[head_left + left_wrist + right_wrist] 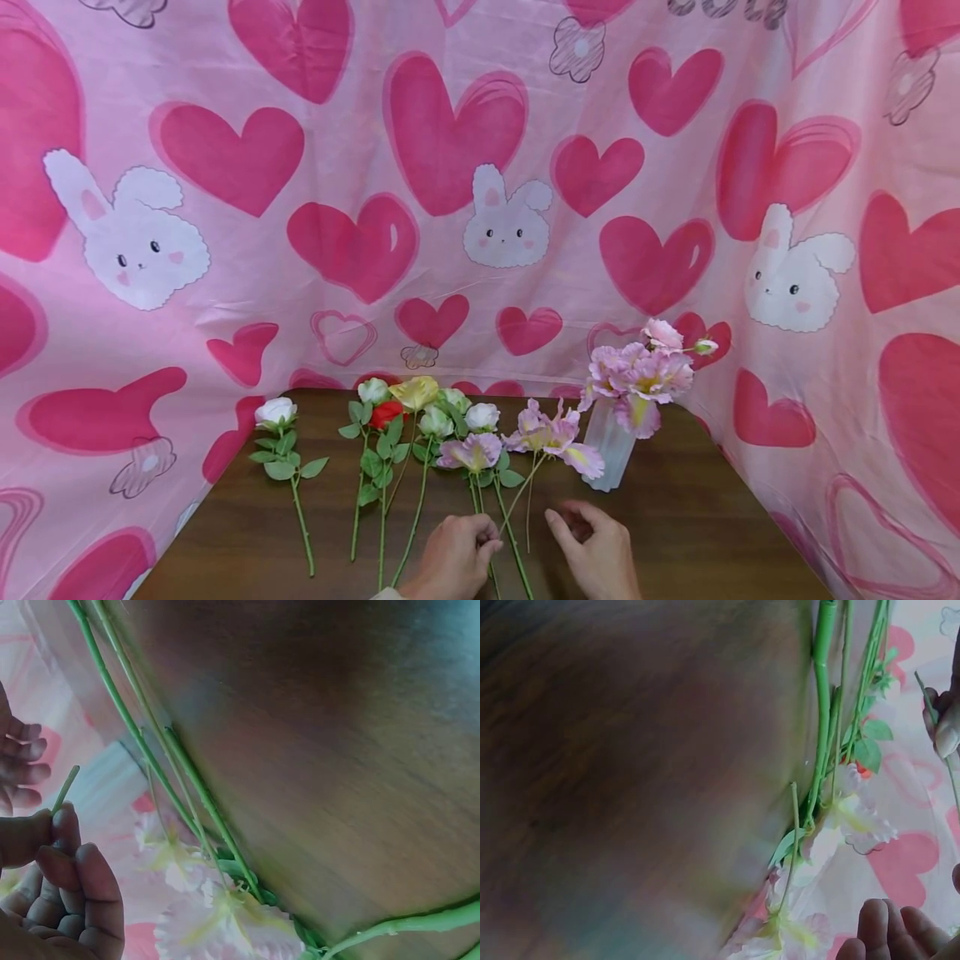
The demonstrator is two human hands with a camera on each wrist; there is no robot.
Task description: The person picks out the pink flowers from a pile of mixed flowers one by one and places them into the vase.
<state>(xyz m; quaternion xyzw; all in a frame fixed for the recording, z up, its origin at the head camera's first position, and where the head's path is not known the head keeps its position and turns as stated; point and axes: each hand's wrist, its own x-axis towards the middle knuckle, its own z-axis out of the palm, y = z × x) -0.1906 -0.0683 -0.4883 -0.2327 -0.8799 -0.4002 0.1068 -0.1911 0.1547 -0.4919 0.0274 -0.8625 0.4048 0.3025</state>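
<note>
My left hand [456, 557] pinches the lower end of a thin stem [66, 787] between thumb and fingertips. In the head view that stem slants up to the right, toward pink-lilac iris blooms [542, 432] with yellow centres. My right hand [600, 552] is beside it, fingers loosely bent and holding nothing. A second thin stem [795, 817] lies between the hands. Behind my right hand stands a frosted vase [606, 450] with pink iris blooms [637, 375] and a pale pink rose [663, 334] in it.
On the brown table [690, 517] lie a white rose [276, 412] at far left, a red rose [386, 414], a yellow flower [415, 392], several more white roses, and another pink iris [471, 452]. A pink heart-print cloth [345, 150] hangs around the table.
</note>
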